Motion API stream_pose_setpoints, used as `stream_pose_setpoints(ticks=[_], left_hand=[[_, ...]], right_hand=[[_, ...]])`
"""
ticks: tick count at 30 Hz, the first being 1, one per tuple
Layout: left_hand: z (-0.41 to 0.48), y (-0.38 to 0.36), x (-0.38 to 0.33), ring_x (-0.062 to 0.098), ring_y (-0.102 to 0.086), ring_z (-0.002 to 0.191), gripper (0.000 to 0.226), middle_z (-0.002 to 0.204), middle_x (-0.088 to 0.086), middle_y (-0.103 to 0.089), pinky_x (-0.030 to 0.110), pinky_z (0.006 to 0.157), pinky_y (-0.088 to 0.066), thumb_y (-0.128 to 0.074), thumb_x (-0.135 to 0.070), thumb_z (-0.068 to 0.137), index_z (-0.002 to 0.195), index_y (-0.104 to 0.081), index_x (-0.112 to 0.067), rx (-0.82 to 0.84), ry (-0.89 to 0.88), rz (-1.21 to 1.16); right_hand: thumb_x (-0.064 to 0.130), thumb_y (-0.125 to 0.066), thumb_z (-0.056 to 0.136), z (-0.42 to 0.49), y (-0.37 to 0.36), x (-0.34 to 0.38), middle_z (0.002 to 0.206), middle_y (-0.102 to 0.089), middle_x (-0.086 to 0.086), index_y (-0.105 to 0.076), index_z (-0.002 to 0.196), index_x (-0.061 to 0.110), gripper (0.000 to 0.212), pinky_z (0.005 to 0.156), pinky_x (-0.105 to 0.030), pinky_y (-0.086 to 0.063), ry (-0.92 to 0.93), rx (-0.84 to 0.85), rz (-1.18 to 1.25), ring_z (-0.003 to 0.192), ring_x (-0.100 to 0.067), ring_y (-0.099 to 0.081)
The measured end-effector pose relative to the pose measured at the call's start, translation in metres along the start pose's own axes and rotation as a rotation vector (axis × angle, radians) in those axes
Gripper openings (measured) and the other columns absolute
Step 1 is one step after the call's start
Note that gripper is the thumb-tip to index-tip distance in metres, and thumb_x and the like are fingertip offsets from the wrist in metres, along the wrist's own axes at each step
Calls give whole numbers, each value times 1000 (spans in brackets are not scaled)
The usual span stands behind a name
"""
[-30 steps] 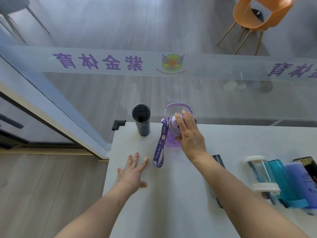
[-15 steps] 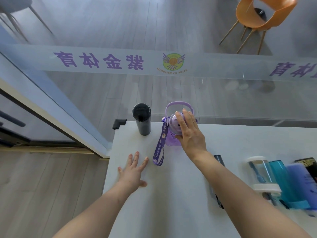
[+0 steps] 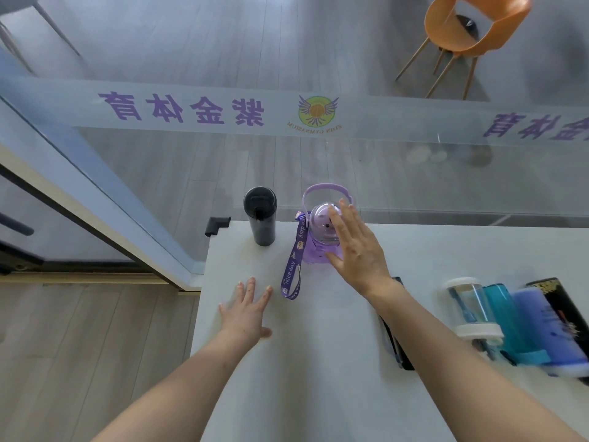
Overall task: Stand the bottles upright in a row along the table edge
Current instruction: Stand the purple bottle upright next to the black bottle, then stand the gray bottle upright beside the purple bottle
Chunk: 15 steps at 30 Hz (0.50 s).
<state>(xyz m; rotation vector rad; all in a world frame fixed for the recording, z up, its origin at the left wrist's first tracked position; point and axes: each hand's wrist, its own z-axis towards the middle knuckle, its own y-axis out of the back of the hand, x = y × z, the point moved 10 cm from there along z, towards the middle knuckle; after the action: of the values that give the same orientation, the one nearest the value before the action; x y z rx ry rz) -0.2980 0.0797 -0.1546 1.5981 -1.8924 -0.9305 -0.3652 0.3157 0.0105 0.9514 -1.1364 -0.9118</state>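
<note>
A black bottle (image 3: 260, 216) stands upright at the table's far left corner. Right of it a purple bottle (image 3: 319, 232) with a loop handle stands upright, its purple strap (image 3: 292, 266) trailing toward me over the white table (image 3: 318, 362). My right hand (image 3: 358, 250) hovers just right of the purple bottle with fingers spread, holding nothing. My left hand (image 3: 247, 314) lies flat and open on the table. Several bottles lie on their sides at the right: a clear one (image 3: 471, 311), a teal one (image 3: 506, 317), a blue one (image 3: 541, 330) and a black patterned one (image 3: 561, 311). A dark bottle (image 3: 395, 339) is partly hidden under my right forearm.
A glass wall with purple lettering (image 3: 188, 110) runs directly behind the table's far edge. A black corner guard (image 3: 216, 224) caps the table's far left corner. An orange chair (image 3: 471, 36) stands beyond the glass. Wooden floor lies to the left of the table.
My right hand has let go of the purple bottle's lid and drawn back to the right with fingers opening. The purple bottle stays upright. My left hand has not moved.
</note>
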Motion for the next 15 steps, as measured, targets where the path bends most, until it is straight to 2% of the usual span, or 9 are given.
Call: stream_pose_setpoints(ticks=[2, 5, 9, 12, 15], left_hand=[[-12, -4, -9, 31, 13, 156, 94, 169, 5, 20, 64, 116, -27, -65, -48, 96, 161, 1, -41, 18, -15, -8], [-35, -22, -28, 30, 10, 156, 89, 170, 4, 16, 64, 112, -31, -64, -46, 97, 162, -3, -41, 72, -63, 15], [-50, -32, -55, 29, 9, 156, 88, 170, 5, 14, 62, 110, -34, -63, -45, 97, 161, -4, -41, 81, -107, 47], [-53, -30, -81, 29, 11, 156, 86, 170, 4, 15, 63, 112, -32, -62, -42, 99, 162, -4, -39, 90, -125, 26], [-56, -30, -110, 29, 12, 156, 83, 170, 3, 13, 61, 113, -31, -61, -41, 100, 162, -6, -38, 78, -121, -14]], right_hand=[[13, -78, 84, -27, 14, -3, 168, -27, -9, -36, 158, 15, 86, 114, -46, -42, -8, -43, 13, 155, -29, -26], [5, -78, 79, -74, 24, -11, 156, -48, -10, -57, 141, 13, 66, 102, -45, -51, 11, -22, -40, 146, -30, -43], [-6, -78, 75, -123, 25, -40, 142, -62, -10, -69, 125, 9, 53, 97, -48, -56, 5, 40, -57, 136, -33, -55], [-5, -71, 84, -148, 17, -70, 144, -61, -8, -70, 127, 11, 46, 102, -49, -52, -5, 167, -96, 140, -30, -51], [-8, -56, 91, -163, -2, -97, 161, -42, -3, -58, 143, 18, 59, 117, -45, -38, 37, 389, -140, 154, -25, -29]])
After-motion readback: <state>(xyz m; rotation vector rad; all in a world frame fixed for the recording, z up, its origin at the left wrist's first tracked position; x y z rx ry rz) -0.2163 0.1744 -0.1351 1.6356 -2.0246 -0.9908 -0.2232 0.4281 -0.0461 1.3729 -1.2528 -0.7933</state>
